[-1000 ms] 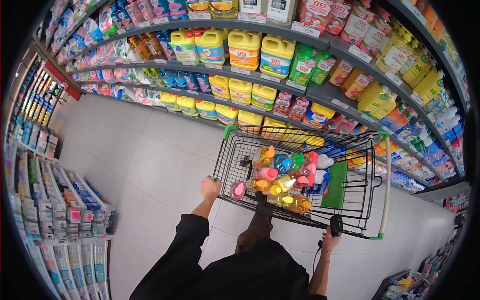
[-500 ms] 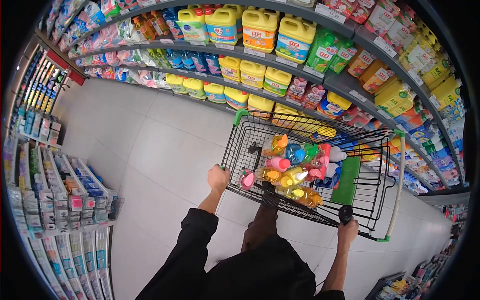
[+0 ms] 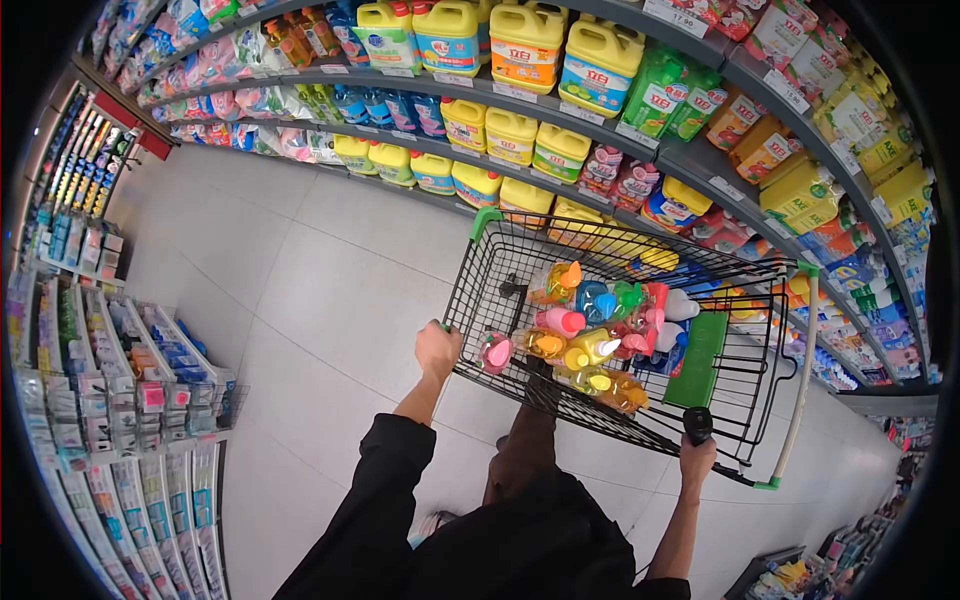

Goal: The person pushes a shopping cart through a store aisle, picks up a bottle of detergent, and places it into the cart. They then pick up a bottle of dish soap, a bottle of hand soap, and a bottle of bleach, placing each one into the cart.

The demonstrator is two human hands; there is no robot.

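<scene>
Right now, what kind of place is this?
Probably a supermarket's cleaning aisle: long grey shelves hold rows of yellow plastic jugs, white price tags line them, and a black wire shopping cart carries colourful plastic bottles.

The cart (image 3: 500,255) is black wire in a grid pattern, with green corners (image 3: 487,222), a green flap (image 3: 697,362) and a cream handle (image 3: 806,375). Inside it, bottles run amber with an orange cap (image 3: 571,274), blue (image 3: 596,303), pale pink (image 3: 495,352) and yellow with a white tip (image 3: 607,347). The device (image 3: 698,425) is black, as is the sleeve (image 3: 385,470); the trousers (image 3: 525,450) are brown. The floor (image 3: 350,250) is pale grey, crossed by thin darker lines. On dark grey shelves (image 3: 690,160) sit yellow jugs (image 3: 525,45) with orange, blue or green labels, and green pouches (image 3: 655,95).
</scene>
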